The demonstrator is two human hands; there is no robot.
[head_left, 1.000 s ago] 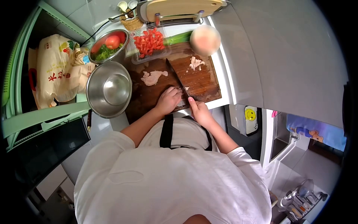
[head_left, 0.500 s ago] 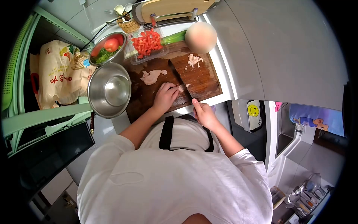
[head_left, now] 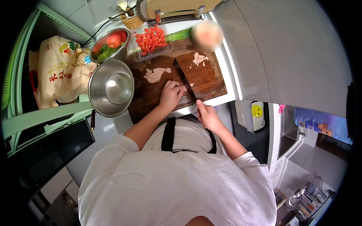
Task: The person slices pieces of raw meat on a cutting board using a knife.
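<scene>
From my screen I see a wide steel bowl (head_left: 98, 88) at left, and just beside it a second bowl (head_left: 121, 53), which holds tomatoes (head_left: 113, 41) and green leaves (head_left: 107, 53). A woven basket (head_left: 132, 22) carries spoons (head_left: 122, 5). A bag (head_left: 56, 75) with red characters is in the green shelf (head_left: 49, 115). One round thing (head_left: 206, 35) is blurred; I cannot surely say what it is.

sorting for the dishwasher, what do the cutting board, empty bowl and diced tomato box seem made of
Cutting board: probably wood, dark brown, streaked like grain. Empty bowl: likely stainless steel, shiny with silvery highlights. Diced tomato box: probably plastic, glossy and transparent.
</scene>
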